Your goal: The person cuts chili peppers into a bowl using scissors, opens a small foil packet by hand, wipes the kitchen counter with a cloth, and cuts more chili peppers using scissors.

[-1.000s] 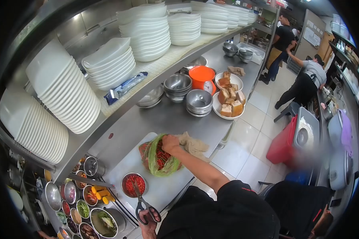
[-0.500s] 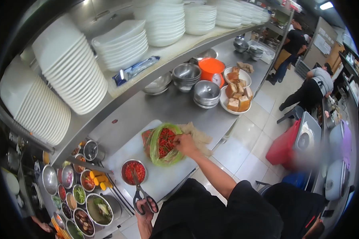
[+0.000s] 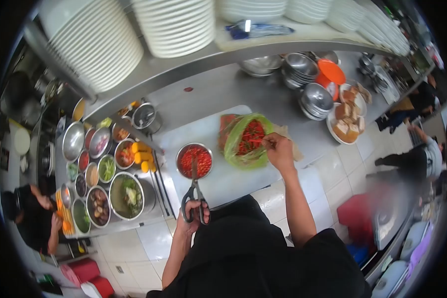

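My left hand (image 3: 195, 214) is closed round the dark handles of a pair of scissors (image 3: 197, 191). The blades point down into a steel bowl (image 3: 179, 171) holding cut red chilies (image 3: 187, 159). At the right, my right hand (image 3: 280, 150) pinches at the rim of a green plastic bag (image 3: 232, 144) full of whole red chilies (image 3: 250, 138). What looks like a red chili shows between its fingertips. Bowl and bag both stand on a white cutting board (image 3: 223, 182), with a tan cloth (image 3: 294, 145) partly behind the bag.
Steel containers of chopped ingredients (image 3: 126, 196) crowd the left. Stacked steel bowls (image 3: 317, 101), an orange scale (image 3: 331, 73) and a bowl of browned blocks (image 3: 345, 124) stand back right. A shelf of white dishes (image 3: 174, 30) hangs above. A co-worker (image 3: 32, 213) works far left.
The view has swung left, so the counter things appear shifted right and a co-worker shows at left. My right hand has drawn back from inside the bag to its rim. The scissors remain held.
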`<state>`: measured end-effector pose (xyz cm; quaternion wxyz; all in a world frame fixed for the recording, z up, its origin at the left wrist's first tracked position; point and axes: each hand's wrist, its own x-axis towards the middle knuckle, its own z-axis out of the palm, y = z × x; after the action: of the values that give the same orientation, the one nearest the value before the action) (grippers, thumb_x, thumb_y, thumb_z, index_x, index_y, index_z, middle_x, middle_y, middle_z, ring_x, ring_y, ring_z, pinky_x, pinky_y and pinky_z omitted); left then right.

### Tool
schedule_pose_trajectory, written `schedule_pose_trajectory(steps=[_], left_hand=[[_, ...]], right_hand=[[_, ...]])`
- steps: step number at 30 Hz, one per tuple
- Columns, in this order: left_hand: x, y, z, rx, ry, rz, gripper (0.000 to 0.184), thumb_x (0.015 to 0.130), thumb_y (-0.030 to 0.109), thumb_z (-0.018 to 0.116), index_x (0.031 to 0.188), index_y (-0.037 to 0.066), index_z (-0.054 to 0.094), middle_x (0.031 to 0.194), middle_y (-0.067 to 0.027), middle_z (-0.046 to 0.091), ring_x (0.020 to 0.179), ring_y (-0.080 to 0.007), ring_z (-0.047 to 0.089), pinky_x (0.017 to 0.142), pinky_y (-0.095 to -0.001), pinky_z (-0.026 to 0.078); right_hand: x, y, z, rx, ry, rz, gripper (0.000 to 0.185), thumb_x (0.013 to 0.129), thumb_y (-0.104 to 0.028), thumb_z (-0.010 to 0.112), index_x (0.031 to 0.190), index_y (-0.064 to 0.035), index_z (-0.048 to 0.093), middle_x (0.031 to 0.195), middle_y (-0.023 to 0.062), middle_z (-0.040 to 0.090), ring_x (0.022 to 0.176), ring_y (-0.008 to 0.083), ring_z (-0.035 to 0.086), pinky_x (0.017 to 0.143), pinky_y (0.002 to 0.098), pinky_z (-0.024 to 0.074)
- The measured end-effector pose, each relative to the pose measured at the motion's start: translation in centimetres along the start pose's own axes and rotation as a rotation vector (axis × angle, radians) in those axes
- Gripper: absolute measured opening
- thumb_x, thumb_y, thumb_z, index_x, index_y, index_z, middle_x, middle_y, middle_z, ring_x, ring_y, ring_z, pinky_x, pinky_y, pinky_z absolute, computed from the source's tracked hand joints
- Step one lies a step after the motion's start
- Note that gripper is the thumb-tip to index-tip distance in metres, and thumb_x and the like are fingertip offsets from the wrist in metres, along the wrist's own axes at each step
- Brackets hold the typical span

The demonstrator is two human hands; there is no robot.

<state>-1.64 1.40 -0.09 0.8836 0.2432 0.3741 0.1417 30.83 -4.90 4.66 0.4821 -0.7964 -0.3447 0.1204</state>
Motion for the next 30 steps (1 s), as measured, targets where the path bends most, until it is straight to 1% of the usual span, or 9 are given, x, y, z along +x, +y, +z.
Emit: schedule_pose_trajectory(steps=[4, 9, 11, 12, 15, 18, 25, 27, 30], left_hand=[[0.3, -0.2, -0.1, -0.021, -0.036, -0.007, 0.032, 0.079, 0.032, 0.056, 0.085, 0.001, 0.06, 0.067, -0.0125, 0.062, 0.056, -0.0248, 0.059, 0.056, -0.0354, 0.049], [0.0, 0.3, 0.6, -0.013, -0.021, -0.027, 0.034, 0.078, 0.033, 0.053, 0.086, 0.001, 0.06, 0.071, -0.0137, 0.063, 0.061, -0.0265, 0.061, 0.06, -0.036, 0.05], [0.0, 0.5, 0.9, 0.01, -0.059, -0.062, 0.038, 0.077, 0.036, 0.049, 0.088, 0.001, 0.06, 0.074, -0.0145, 0.064, 0.064, -0.0278, 0.061, 0.064, -0.0364, 0.05], [0.0, 0.5, 0.7, -0.01, -0.097, -0.066, 0.04, 0.081, 0.037, 0.047, 0.089, 0.0, 0.06, 0.076, -0.0145, 0.063, 0.067, -0.0265, 0.062, 0.067, -0.0371, 0.051], [0.0, 0.3, 0.8, -0.034, -0.131, -0.052, 0.04, 0.08, 0.037, 0.046, 0.089, 0.0, 0.06, 0.077, -0.0145, 0.063, 0.068, -0.0266, 0.063, 0.067, -0.0366, 0.051], [-0.2, 0.4, 1.0, -0.048, -0.12, -0.069, 0.041, 0.076, 0.036, 0.046, 0.089, 0.0, 0.06, 0.078, -0.0149, 0.064, 0.068, -0.0282, 0.062, 0.067, -0.036, 0.05], [-0.3, -0.1, 1.0, -0.063, -0.086, -0.039, 0.038, 0.077, 0.034, 0.05, 0.088, 0.0, 0.06, 0.075, -0.0147, 0.063, 0.064, -0.0276, 0.061, 0.063, -0.0359, 0.051], [-0.5, 0.0, 1.3, 0.002, 0.047, -0.057, 0.036, 0.078, 0.032, 0.05, 0.087, -0.001, 0.061, 0.073, -0.0147, 0.063, 0.062, -0.0275, 0.061, 0.06, -0.0369, 0.051], [-0.4, -0.2, 1.1, 0.103, 0.1, -0.02, 0.035, 0.079, 0.031, 0.05, 0.087, -0.001, 0.062, 0.073, -0.0147, 0.064, 0.061, -0.0273, 0.062, 0.059, -0.0369, 0.051]], right_hand=[[-1.1, -3.0, 2.8, 0.027, -0.078, -0.053, 0.008, 0.08, -0.002, 0.063, 0.087, 0.0, 0.065, 0.071, 0.0147, 0.065, 0.062, 0.024, 0.062, 0.058, 0.0322, 0.0468], [-2.3, -4.3, 7.8, 0.098, -0.153, -0.262, 0.009, 0.079, -0.002, 0.063, 0.088, -0.0006, 0.063, 0.078, 0.0153, 0.063, 0.066, 0.0279, 0.061, 0.061, 0.0357, 0.047], [-2.9, -4.6, 9.4, 0.099, -0.184, -0.27, 0.008, 0.079, -0.002, 0.063, 0.087, -0.0006, 0.063, 0.078, 0.0155, 0.063, 0.067, 0.0286, 0.061, 0.061, 0.0364, 0.0469], [-3.2, -4.6, 10.1, 0.091, -0.194, -0.269, 0.008, 0.079, -0.002, 0.063, 0.087, -0.0006, 0.063, 0.078, 0.0157, 0.063, 0.067, 0.0293, 0.061, 0.062, 0.037, 0.0469], [-3.8, -4.2, 11.7, 0.144, -0.241, -0.291, 0.007, 0.079, -0.002, 0.063, 0.086, -0.0007, 0.062, 0.077, 0.0151, 0.061, 0.068, 0.0294, 0.06, 0.062, 0.0371, 0.0463], [-4.4, -4.3, 12.2, 0.109, -0.276, -0.282, 0.007, 0.079, -0.001, 0.062, 0.086, -0.0008, 0.062, 0.077, 0.0139, 0.059, 0.067, 0.0289, 0.059, 0.062, 0.0368, 0.0458], [-4.6, -4.0, 12.6, 0.065, -0.339, -0.295, 0.007, 0.078, 0.0, 0.062, 0.084, -0.0008, 0.062, 0.077, 0.0126, 0.056, 0.066, 0.0273, 0.058, 0.06, 0.0359, 0.0455], [-4.5, -4.1, 12.6, 0.018, -0.344, -0.294, 0.007, 0.077, 0.001, 0.062, 0.083, -0.0012, 0.061, 0.078, 0.0127, 0.057, 0.066, 0.0273, 0.058, 0.061, 0.0364, 0.0457], [-4.2, -3.3, 13.1, 0.08, -0.319, -0.278, 0.007, 0.077, 0.002, 0.061, 0.082, -0.002, 0.061, 0.078, 0.0126, 0.057, 0.068, 0.0273, 0.059, 0.061, 0.0371, 0.0459]])
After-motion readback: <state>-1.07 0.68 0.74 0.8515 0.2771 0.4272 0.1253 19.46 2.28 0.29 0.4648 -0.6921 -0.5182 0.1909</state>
